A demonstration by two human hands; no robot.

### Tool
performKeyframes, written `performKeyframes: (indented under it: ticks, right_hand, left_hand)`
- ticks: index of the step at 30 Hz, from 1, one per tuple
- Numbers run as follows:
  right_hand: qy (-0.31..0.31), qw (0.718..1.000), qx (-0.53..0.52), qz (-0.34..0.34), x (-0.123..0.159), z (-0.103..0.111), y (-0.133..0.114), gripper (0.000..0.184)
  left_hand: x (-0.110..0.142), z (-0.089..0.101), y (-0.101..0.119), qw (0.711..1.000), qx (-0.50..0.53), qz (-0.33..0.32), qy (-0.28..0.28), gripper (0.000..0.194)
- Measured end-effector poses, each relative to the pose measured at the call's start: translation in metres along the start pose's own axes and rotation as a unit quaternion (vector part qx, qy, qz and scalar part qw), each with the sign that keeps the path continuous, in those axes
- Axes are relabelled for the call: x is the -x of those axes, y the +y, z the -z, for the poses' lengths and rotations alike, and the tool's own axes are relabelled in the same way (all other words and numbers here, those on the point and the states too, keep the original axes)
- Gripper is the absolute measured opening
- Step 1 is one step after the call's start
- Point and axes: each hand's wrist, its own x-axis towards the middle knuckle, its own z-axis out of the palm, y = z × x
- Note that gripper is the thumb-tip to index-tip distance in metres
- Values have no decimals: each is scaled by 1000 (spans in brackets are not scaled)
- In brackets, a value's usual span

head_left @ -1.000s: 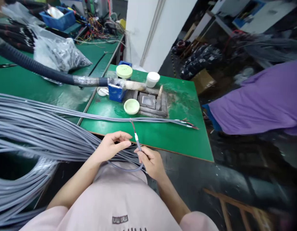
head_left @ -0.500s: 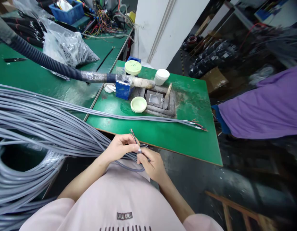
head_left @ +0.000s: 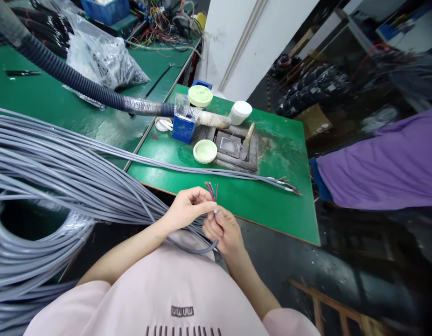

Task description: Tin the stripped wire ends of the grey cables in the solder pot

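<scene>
Grey cable [head_left: 198, 251], end up, is btwn the two hands in front of the pink shirt [head_left: 156, 289], by the near edge of the green table [head_left: 268, 212]. R hand [head_left: 223, 229] is clamped on it just below a white collar [head_left: 215, 211]. L hand [head_left: 190, 205] has thumb & fingertips at the base of the thin coloured wires [head_left: 212, 190]; can't tell if they pinch or only touch. Wires fan up & away from the body, toward the tabletop; below the R hand the cable bends & loops back left, under the L forearm. So R hand is nearer the collar, L nearer the wires.

Ahead, a few loose cables [head_left: 188, 170] lie crosswise, i.e. in the way btwn hands & square pan [head_left: 230, 143]. Pale dish [head_left: 205, 151] sits just beside the pan; hose [head_left: 90, 91] comes in from far left, ending w/ its nozzle near the pan. Big cable bundle [head_left: 62, 177] fills the left. Person in purple [head_left: 373, 163] at right, well apart.
</scene>
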Motion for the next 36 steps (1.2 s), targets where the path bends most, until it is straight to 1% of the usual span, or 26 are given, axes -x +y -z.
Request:
performKeyframes:
  ticks: [6,9,13,19,22,23,25,27,28,30,31,33,34,36]
  right_hand:
    - [-40,998,-39,-34,1,1,-3,32]
    - [-51,996,-54,-42,0,2,-2,31]
    - [-59,996,-56,-35,-1,2,-1,30]
    - [-47,996,-73,-29,-2,2,-1,29]
    - [-13,998,-55,-9,-3,-1,-1,29]
    - [4,999,-38,1,-3,-2,0,29]
    - [35,999,9,19,-4,-4,1,29]
    - [56,996,54,33,-4,-5,3,30]
    - [61,995,71,38,-4,-5,4,30]
    - [66,992,98,50,-5,-5,6,31]
    - [67,990,109,55,-5,-4,6,31]
    - [67,987,132,61,-5,-2,8,30]
    - [67,985,143,62,-5,-1,8,28]
    - [68,983,159,64,-5,0,9,26]
  left_hand:
    - [-3,5,4,995,71,20,60,33]
    - [-5,7,4,994,95,20,58,32]
    - [-6,7,0,991,115,22,57,31]
    - [-4,5,-9,991,114,3,76,25]
    - [0,5,-13,992,84,-27,88,21]
    - [1,5,-15,993,60,-50,92,20]
    - [4,6,-16,988,-13,-121,97,15]
    - [5,9,-17,966,-108,-213,95,10]
    - [5,10,-17,948,-160,-259,93,8]
    - [4,14,-16,901,-257,-339,83,11]
    - [3,16,-15,877,-298,-369,78,13]
    - [1,19,-12,835,-361,-407,75,18]
    - [0,20,-11,822,-382,-416,76,20]
    - [-1,20,-9,810,-400,-420,86,22]
